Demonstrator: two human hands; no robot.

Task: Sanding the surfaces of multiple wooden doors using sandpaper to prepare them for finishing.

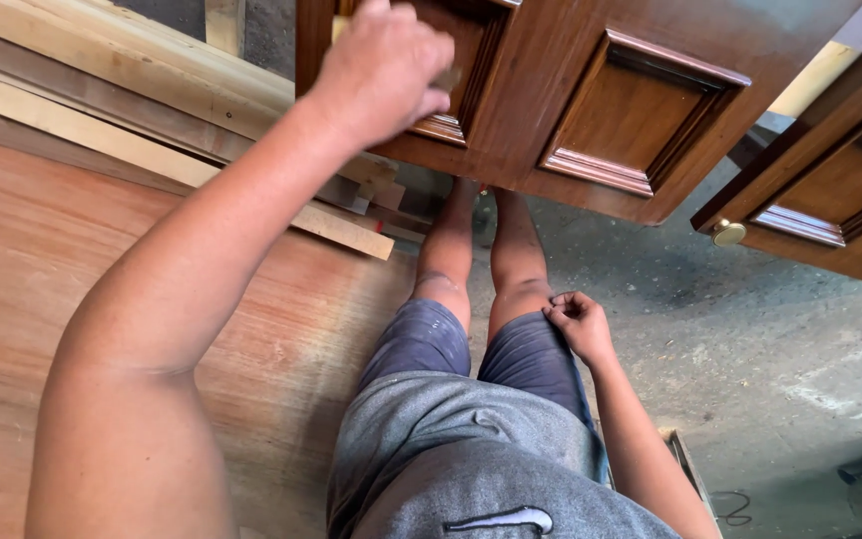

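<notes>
My left hand (383, 70) is raised against a dark brown panelled wooden door (541, 80), at the moulded edge of a recessed panel. Its fingers are closed on a small tan object (445, 79) that shows only at the edges of my fist; I cannot tell what it is. My right hand (579, 321) rests on my right thigh with its fingers curled, pinching the hem of my blue shorts (521, 349). My bare legs stretch out under the door's lower edge.
A second brown panelled door (830, 190) with a round brass knob (728, 233) stands at the right. Pale timber planks (102, 90) lie stacked at the upper left beside a reddish plywood sheet (42, 260). Grey concrete floor (750, 329) lies to the right.
</notes>
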